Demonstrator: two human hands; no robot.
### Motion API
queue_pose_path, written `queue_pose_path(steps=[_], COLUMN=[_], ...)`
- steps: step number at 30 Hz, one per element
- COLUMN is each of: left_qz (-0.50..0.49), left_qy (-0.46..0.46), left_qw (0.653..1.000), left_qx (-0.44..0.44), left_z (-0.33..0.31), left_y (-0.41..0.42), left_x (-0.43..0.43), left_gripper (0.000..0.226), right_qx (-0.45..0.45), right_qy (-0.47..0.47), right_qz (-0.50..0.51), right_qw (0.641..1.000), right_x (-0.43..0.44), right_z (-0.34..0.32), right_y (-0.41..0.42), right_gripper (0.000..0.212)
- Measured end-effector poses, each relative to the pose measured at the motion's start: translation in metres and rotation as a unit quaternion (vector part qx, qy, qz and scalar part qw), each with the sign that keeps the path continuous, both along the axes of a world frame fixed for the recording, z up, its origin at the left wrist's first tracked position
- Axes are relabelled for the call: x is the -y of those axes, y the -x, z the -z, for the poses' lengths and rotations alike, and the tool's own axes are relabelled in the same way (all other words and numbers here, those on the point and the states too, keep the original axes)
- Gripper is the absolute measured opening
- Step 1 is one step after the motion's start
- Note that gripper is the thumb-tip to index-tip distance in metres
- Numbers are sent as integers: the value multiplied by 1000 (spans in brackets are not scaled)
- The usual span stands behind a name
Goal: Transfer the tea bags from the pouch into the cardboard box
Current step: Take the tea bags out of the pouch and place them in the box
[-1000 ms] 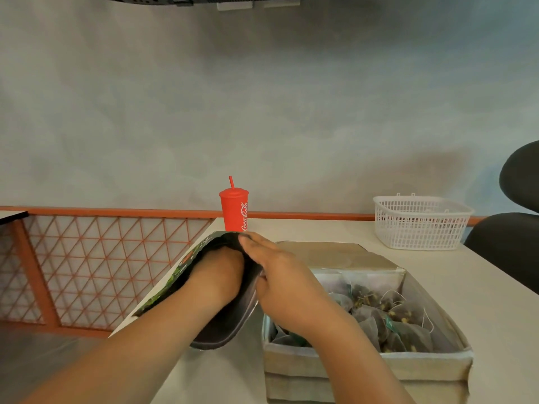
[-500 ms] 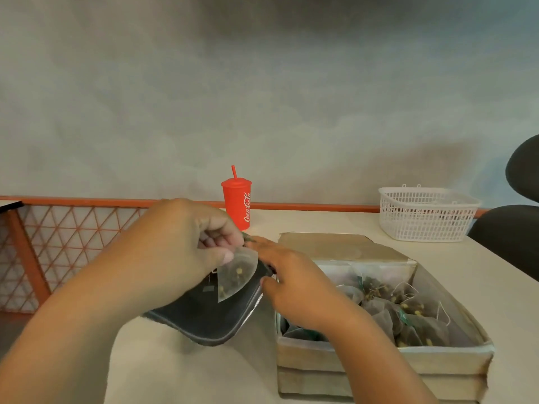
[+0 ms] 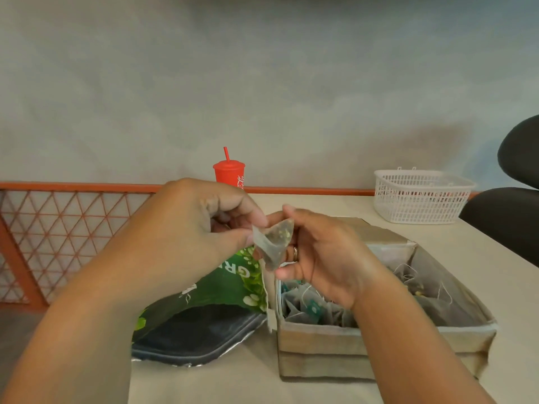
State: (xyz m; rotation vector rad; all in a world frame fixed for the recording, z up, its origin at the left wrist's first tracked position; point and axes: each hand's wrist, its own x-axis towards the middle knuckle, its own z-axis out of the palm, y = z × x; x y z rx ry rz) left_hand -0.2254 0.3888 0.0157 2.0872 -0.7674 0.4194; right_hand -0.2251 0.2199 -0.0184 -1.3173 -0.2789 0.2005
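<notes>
Your left hand (image 3: 186, 237) and right hand (image 3: 326, 258) both pinch one tea bag (image 3: 275, 243), with the open cardboard box (image 3: 379, 333) lying just below your right, the nearer hand.

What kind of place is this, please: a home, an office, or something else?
Probably an office or workroom, not certain: a plain table, a black chair beside it, a white plastic basket.

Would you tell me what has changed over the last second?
The left hand came out of the pouch pinching a tea bag and lifted it rightward. The right hand let go of the pouch rim and now pinches the tea bag too. The cardboard box, red cup and white basket stayed put.
</notes>
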Motion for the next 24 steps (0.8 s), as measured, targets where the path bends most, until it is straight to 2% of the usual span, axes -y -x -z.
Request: queue_pose_path(steps=[3,6,11,15,17,19,22,24], left_qz=[4,3,11,8,-9,-37,-71,-93], left_qy=[3,-1,17,29,-29,-145,-309,-375], left_qw=[1000,1000,999,999,998,984,928,894], left_qx=[-2,6,30,-11,-48,-100,-194,-227], left_z=[2,5,6,9,10,13,21,27], left_y=[-3,-6,-5,-8,-14,-20,-27,-33], left_x=[0,2,11,9,4,-1,-5,-6], left_gripper=[37,37,32,36,46,64,92,105], right_qx=[32,80,126,170,186,198,208,215], right_qy=[49,113,163,167,160,161,176,197], right_qz=[10,30,70,130,165,199,242,265], right_qw=[998,990,976,963,955,946,931,919], right_x=[8,17,18,25,32,41,54,63], right_z=[-3,-6,-13,-20,-25,-29,-33,-36], right_y=[2,5,9,15,19,24,28,31], right_gripper=[29,6,19,22,22,23,23,23])
